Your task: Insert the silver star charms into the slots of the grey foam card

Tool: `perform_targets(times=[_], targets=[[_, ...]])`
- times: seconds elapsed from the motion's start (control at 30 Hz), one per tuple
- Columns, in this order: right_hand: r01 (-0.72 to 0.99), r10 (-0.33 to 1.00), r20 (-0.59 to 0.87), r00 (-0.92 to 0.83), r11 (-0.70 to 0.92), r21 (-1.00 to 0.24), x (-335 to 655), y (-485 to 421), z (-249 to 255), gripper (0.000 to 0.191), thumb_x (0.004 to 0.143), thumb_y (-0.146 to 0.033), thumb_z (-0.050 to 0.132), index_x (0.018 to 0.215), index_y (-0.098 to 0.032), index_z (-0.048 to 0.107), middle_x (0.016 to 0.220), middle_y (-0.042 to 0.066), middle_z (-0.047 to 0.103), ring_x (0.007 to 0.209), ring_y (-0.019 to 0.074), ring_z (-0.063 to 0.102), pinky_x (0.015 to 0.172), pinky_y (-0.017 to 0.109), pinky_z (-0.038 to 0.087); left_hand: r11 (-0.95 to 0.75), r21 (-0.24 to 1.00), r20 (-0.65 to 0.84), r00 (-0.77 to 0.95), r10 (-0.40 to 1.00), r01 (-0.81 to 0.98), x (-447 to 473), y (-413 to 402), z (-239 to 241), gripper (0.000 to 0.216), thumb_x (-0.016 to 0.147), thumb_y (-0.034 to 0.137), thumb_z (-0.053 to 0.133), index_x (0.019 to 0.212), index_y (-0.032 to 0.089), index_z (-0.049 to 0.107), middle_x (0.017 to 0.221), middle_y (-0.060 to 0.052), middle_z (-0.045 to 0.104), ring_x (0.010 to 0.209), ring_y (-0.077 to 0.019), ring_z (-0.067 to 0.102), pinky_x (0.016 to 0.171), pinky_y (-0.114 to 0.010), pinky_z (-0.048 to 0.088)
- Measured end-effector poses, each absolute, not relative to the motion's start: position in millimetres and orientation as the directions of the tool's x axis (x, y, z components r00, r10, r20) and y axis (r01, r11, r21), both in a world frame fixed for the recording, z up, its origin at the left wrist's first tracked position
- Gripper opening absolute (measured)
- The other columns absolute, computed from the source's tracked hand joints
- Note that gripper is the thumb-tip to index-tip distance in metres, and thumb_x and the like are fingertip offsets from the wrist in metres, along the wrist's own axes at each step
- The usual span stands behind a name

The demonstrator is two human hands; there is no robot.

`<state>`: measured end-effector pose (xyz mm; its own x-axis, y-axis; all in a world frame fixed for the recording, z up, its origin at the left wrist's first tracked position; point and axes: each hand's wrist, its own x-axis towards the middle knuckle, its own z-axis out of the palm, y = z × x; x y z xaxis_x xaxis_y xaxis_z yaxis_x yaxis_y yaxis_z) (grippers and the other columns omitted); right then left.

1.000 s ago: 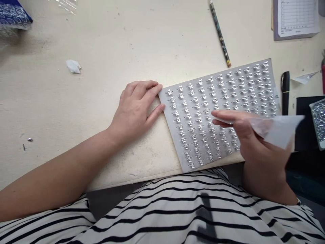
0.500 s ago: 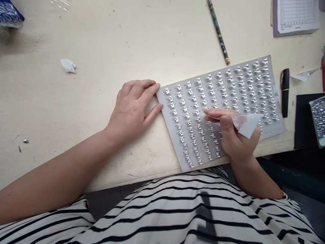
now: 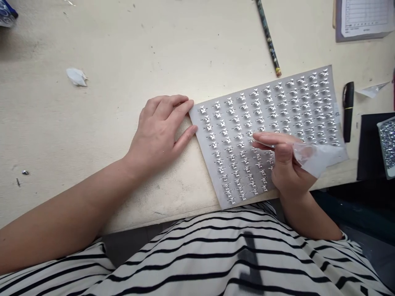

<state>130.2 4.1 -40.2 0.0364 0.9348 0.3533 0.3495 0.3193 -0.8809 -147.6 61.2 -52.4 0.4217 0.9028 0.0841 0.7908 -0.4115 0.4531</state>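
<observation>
A grey board (image 3: 202, 139) lies slanted on the table, set with rows of small shiny silver bow-shaped pieces (image 3: 242, 96). At its upper left corner, my left hand (image 3: 160, 127) rests flat with fingers stretched; the index fingertip and thumb tip touch the board's left edge. Over the board's lower middle, my right hand (image 3: 288, 164) is closed in a pinch on a translucent white plastic cone (image 3: 321, 158). The cone's wide end sticks out to the right past the thumb. Its narrow tip points left among the silver pieces; my fingers partly hide it.
A dark patterned pencil (image 3: 268, 39) lies above the board. Right of it are a black pen (image 3: 348, 111), a clear plastic scrap (image 3: 373, 89), a form pad (image 3: 364, 20) and a box of glittering stones (image 3: 388, 144). A crumpled white scrap (image 3: 77, 77) sits at left.
My right hand has shifted slightly to the right with the plastic cone, whose wide end now reaches further right. My left hand stays at the board's edge. The view has shifted a little.
</observation>
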Motion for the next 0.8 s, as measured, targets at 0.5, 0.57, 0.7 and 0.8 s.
perform_targets(times=[0.5,0.57,0.7,0.8], targets=[[0.516,0.925,0.375,0.059,0.293,-0.805,135.8,2.9,-42.6,0.020,0.101,-0.029,0.060,0.110,-0.032,0.077,0.101,-0.001,0.080,0.096,0.0191,0.078,0.080,0.040,0.070,-0.395,0.446,0.058,0.415,0.908,0.803,-148.8,60.9,-54.6,0.048,0.106,0.050,0.038,0.150,0.034,0.047,0.151,-0.003,0.053,0.141,-0.0326,0.043,0.125,-0.054,0.035],[0.532,0.936,0.349,0.055,0.268,-0.803,135.8,2.5,-42.0,0.020,0.101,-0.029,0.060,0.110,-0.033,0.077,0.103,-0.001,0.080,0.095,0.0179,0.078,0.080,0.038,0.070,-0.396,0.452,0.068,0.412,0.909,0.799,-148.8,61.3,-56.2,0.050,0.105,0.052,0.038,0.150,0.032,0.047,0.151,-0.003,0.053,0.140,-0.0332,0.043,0.125,-0.055,0.034],[0.529,0.939,0.339,0.050,0.263,-0.807,136.2,2.5,-41.3,0.021,0.101,-0.026,0.060,0.111,-0.033,0.077,0.103,-0.002,0.080,0.093,0.0170,0.078,0.078,0.038,0.070,-0.391,0.482,0.077,0.407,0.910,0.784,-149.6,63.1,-60.7,0.058,0.102,0.058,0.041,0.150,0.025,0.049,0.150,-0.006,0.053,0.137,-0.0348,0.043,0.125,-0.056,0.030],[0.533,0.939,0.342,0.042,0.269,-0.802,137.7,2.5,-42.3,0.022,0.101,-0.026,0.059,0.112,-0.034,0.076,0.104,-0.002,0.080,0.096,0.0175,0.078,0.079,0.038,0.070,-0.388,0.501,0.070,0.410,0.909,0.774,-150.6,64.0,-62.1,0.058,0.102,0.058,0.040,0.150,0.026,0.049,0.150,-0.006,0.053,0.138,-0.0356,0.043,0.125,-0.057,0.028]])
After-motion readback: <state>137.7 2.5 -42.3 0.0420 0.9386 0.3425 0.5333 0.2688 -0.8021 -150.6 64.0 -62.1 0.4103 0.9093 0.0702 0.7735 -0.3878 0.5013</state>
